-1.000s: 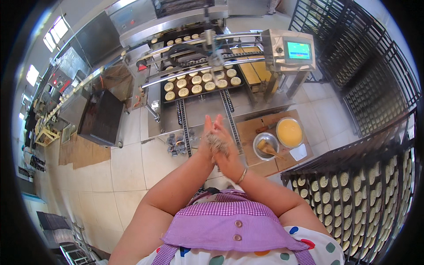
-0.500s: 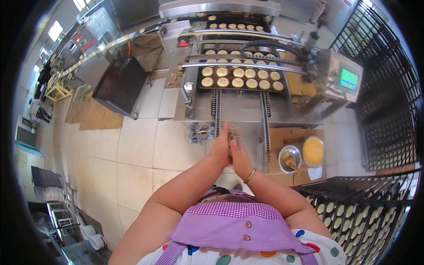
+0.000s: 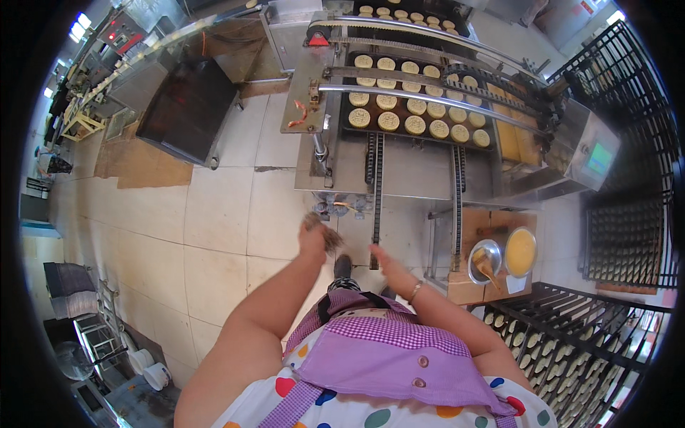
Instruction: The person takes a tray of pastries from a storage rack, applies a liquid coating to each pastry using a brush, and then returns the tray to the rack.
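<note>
My left hand (image 3: 312, 235) is closed around a fuzzy, brownish-grey clump (image 3: 332, 240), blurred by motion, so its exact kind is unclear. It hangs over the tiled floor, left of the machine's chain rails. My right hand (image 3: 390, 269) holds nothing; its fingers are stretched out and somewhat blurred near the lower end of the left chain rail (image 3: 376, 214). Beyond my hands, a dark baking tray (image 3: 399, 135) lies on the machine, carrying rows of round, pale, stamped cakes (image 3: 415, 125).
On a wooden board at right stand a metal bowl (image 3: 477, 254) with a brush (image 3: 486, 265) and a bowl of yellow liquid (image 3: 521, 252). A black rack (image 3: 606, 303) with cakes is close at right. A dark box-shaped cart (image 3: 189, 110) stands left; a screen (image 3: 599, 158) glows green.
My hands, pressed together around the clump before, have come apart. The left moved left and lower with the clump; the right let go. The view has shifted, showing the machine further right.
</note>
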The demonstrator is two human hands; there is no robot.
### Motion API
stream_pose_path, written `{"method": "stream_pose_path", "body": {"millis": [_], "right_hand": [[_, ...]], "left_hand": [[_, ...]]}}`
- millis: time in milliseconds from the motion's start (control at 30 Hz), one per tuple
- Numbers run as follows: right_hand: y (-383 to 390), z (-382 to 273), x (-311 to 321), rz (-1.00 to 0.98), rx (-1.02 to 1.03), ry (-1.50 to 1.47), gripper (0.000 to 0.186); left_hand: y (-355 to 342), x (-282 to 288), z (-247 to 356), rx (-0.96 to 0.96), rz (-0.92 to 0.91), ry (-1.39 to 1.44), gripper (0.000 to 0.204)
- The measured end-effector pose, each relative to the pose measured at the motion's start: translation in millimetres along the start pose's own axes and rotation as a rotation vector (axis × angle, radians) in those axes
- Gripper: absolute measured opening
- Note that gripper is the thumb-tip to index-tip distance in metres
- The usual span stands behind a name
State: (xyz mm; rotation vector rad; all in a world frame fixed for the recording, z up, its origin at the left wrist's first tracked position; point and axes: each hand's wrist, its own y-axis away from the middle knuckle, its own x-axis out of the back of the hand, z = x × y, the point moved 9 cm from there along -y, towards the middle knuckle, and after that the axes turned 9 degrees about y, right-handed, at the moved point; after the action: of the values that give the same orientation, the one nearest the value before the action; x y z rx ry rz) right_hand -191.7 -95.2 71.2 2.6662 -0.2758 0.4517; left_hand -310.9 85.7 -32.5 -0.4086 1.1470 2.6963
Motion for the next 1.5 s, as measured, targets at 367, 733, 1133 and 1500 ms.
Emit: {"method": "stream_pose_path", "body": {"millis": [367,733,1133,1500], "right_hand": [[103,147,81,0.513,-0.396,0.181,0.051],[211,279,78,0.494,-0.625,0.174,0.042],[310,385,235,0.65,-0.783,0.624,0.035],[346,477,204,1.078,-0.924,-0.853,0.021]], "left_hand": [[-152,-74,91,-0.629,-0.145,-0.963,0.076],[46,-100,-118,-0.428,-0.597,-0.99,0.038],[85,-123,-232,0.285,0.129,0.151,0.035],[80,-104,-239,0.173,0.237,0.085,0.016]]}}
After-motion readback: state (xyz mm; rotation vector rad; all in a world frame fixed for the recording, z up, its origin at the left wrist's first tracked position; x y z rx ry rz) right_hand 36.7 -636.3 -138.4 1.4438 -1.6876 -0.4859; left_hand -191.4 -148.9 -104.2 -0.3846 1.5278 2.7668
